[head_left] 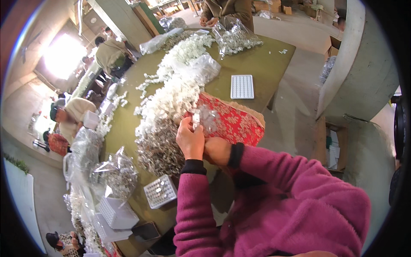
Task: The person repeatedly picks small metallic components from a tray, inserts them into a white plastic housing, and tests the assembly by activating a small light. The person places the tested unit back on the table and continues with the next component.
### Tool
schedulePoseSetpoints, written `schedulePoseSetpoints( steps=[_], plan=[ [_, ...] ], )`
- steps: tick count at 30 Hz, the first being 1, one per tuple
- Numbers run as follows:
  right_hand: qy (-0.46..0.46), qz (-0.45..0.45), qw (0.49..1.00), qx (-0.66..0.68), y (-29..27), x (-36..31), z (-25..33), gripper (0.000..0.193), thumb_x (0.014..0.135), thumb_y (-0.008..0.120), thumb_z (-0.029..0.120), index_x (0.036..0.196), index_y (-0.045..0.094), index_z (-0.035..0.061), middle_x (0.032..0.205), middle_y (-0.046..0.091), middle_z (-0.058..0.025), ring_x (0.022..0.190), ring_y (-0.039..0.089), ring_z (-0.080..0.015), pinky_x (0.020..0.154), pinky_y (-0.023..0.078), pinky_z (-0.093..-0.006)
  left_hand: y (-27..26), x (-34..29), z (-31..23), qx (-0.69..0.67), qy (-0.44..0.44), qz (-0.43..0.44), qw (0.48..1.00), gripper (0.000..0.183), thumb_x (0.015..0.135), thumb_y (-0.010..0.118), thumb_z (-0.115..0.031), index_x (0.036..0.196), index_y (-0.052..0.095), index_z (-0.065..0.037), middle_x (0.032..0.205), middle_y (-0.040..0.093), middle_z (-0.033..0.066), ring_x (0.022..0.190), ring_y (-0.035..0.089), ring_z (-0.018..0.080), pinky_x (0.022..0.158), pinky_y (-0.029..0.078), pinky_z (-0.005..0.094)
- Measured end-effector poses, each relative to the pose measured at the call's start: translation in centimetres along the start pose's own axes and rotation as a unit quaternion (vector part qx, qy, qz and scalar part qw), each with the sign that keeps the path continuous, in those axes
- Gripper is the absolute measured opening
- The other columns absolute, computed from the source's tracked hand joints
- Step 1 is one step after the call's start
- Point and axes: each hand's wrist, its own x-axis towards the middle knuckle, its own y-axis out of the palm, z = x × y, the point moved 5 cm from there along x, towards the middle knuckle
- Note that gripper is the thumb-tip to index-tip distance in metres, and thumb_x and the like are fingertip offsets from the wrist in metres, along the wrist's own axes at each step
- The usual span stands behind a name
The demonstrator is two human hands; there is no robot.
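Observation:
My left hand (191, 139) is closed, with a small white plastic piece (196, 121) pinched at its fingertips. Right beside it, my right hand (218, 150) is partly covered by the left, and its fingers are hidden. Both are over the near edge of a red cloth with a pale flower pattern (239, 125). Some clear plastic bits (208, 119) lie on that cloth. To the left is a long heap of small white plastic parts (171, 98), and nearer me a pile of small metallic-looking parts (159, 147).
On the green table (274, 60) lie a white grid tray (242, 87) and a tray filled with small round pieces (160, 191). Clear bags of parts (233, 38) stand at the far end, where a person (229, 10) works. White bins (117, 213) and a dark flat object (146, 231) sit lower left.

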Motion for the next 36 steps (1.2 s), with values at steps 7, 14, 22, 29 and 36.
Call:
schedulePoseSetpoints(
  steps=[7, 14, 22, 29, 36],
  plan=[
    [-0.030, -0.110, 0.993, 0.015, -2.1, -1.7, 5.0, 0.010, 0.087, 0.071, 0.013, 0.097, 0.073, 0.0113, 0.097, 0.068, -0.0106, 0.080, 0.069, -0.0362, 0.068, 0.057, -0.0456, -3.0, -3.8, 2.9, -0.392, -0.090, 0.006, 0.916, 0.014, 0.086, 0.074, 0.003, 0.100, 0.076, 0.001, 0.084, 0.072, -0.0005, 0.074, 0.062, 0.0069, 0.066, 0.049, 0.0230],
    [-0.026, -0.132, 0.980, 0.147, -3.4, -2.8, 7.8, 0.015, 0.085, 0.078, -0.002, 0.099, 0.075, 0.0040, 0.099, 0.065, -0.0081, 0.080, 0.066, -0.0199, 0.070, 0.056, -0.0327, -8.1, -11.1, 4.4, -0.532, -0.168, 0.042, 0.829, 0.023, 0.090, 0.074, 0.004, 0.112, 0.067, 0.000, 0.099, 0.073, 0.0081, 0.078, 0.066, 0.0127, 0.071, 0.054, 0.0257],
    [-0.022, -0.094, 0.971, 0.219, -1.8, -4.0, 11.1, 0.015, 0.089, 0.074, -0.008, 0.102, 0.073, 0.0001, 0.102, 0.066, -0.0089, 0.079, 0.067, -0.0138, 0.065, 0.056, -0.0275, -10.1, -18.5, 5.5, -0.538, -0.167, -0.020, 0.826, 0.036, 0.089, 0.074, 0.011, 0.123, 0.063, 0.005, 0.105, 0.073, 0.0139, 0.092, 0.074, 0.0201, 0.080, 0.062, 0.0315],
    [-0.082, -0.044, 0.976, 0.194, 0.2, -4.2, 12.7, 0.023, 0.086, 0.078, -0.005, 0.107, 0.075, 0.0034, 0.098, 0.066, -0.0098, 0.085, 0.067, -0.0208, 0.071, 0.055, -0.0310, -11.4, -20.7, 6.1, -0.426, -0.102, -0.048, 0.898, 0.028, 0.096, 0.070, 0.004, 0.122, 0.062, 0.006, 0.100, 0.072, 0.0116, 0.080, 0.071, 0.0153, 0.071, 0.061, 0.0278],
    [-0.058, -0.032, 0.969, 0.237, 1.7, -4.9, 12.6, 0.022, 0.083, 0.081, 0.000, 0.103, 0.076, 0.0072, 0.093, 0.066, -0.0091, 0.081, 0.066, -0.0259, 0.069, 0.054, -0.0349, -11.2, -21.9, 7.1, -0.477, -0.116, -0.055, 0.870, 0.027, 0.094, 0.073, 0.003, 0.120, 0.063, 0.005, 0.098, 0.073, 0.0123, 0.078, 0.072, 0.0172, 0.069, 0.062, 0.0292]
  ],
)
